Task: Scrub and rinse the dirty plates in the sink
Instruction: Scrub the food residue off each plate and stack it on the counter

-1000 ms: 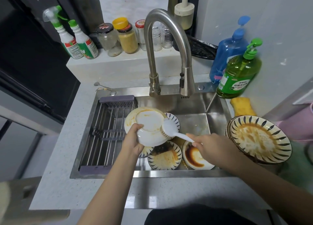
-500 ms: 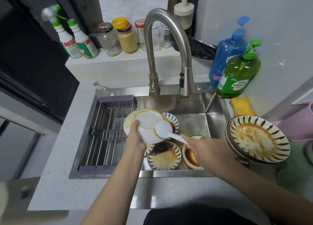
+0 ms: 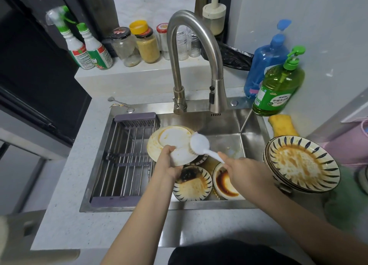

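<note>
Green-labelled soap bottle, writing illegible

speckled white countertop has stacked dirty plates, green soap bottle, maybe a sponge on it

sink: brushed steel, satin | plate: glossy glazed ceramic | brush: white plastic | counter: matt speckled
</note>
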### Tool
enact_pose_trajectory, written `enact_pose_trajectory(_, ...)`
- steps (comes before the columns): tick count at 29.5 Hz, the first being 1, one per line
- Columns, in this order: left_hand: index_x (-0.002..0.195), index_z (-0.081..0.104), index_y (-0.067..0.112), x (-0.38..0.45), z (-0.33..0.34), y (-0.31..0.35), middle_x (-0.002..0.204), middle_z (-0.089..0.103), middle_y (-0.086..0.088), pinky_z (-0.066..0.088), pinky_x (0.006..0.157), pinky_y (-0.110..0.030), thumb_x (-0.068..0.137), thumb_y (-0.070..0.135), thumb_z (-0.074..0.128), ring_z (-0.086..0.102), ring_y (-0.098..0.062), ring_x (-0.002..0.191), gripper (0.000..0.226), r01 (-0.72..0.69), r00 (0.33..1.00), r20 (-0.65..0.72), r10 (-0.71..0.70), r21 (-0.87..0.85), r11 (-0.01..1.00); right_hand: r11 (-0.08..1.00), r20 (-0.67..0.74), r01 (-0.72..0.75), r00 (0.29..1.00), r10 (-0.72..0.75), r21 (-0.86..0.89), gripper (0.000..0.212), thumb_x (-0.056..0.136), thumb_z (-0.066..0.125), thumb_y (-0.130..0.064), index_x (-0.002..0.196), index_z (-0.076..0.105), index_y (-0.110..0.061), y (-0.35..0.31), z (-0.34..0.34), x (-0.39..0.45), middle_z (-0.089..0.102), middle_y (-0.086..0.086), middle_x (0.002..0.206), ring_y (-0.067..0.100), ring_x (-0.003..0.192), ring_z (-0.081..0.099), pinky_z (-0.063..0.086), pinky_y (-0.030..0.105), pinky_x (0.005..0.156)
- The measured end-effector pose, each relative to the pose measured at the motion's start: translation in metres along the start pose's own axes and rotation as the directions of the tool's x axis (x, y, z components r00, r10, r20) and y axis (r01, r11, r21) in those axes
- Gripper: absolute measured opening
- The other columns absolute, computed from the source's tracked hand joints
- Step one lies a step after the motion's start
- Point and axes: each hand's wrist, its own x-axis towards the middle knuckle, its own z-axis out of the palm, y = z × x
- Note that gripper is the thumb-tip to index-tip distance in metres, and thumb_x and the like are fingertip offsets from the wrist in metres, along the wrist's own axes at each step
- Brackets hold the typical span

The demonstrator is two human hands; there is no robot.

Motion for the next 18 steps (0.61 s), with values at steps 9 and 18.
enact_pose_trajectory(9, 0.089, 0.058, 0.007, -0.004, 0.015, -0.004, 0.088, 0.066, -0.011, 0.059, 0.074, -0.042, 0.084, 0.007, 0.06, 0.063, -0.029, 0.078, 0.006, 0.028, 1.0, 0.008, -0.027, -0.157, 0.987, 0.999, -0.031, -0.019, 0.999, 0.018, -0.026, 0.054, 0.101, 0.036, -0.022, 0.148, 0.015, -0.038, -0.008, -0.004, 0.004, 0.038, -0.006, 0.064, 0.009, 0.048, 0.036, 0.028, 0.024, 0.042)
enact_pose_trajectory(18, 0.094, 0.06, 0.005, -0.003, 0.019, -0.004, 0.092, 0.067, -0.015, 0.055, 0.084, -0.043, 0.086, 0.006, 0.058, 0.064, -0.032, 0.082, 0.008, 0.05, 0.998, 0.05, -0.039, -0.242, 0.969, 0.996, -0.007, -0.088, 0.996, 0.088, -0.025, 0.051, 0.102, 0.034, -0.021, 0.148, 0.018, -0.038, -0.005, -0.014, 0.01, 0.038, -0.006, 0.064, 0.009, 0.047, 0.036, 0.025, 0.025, 0.04)
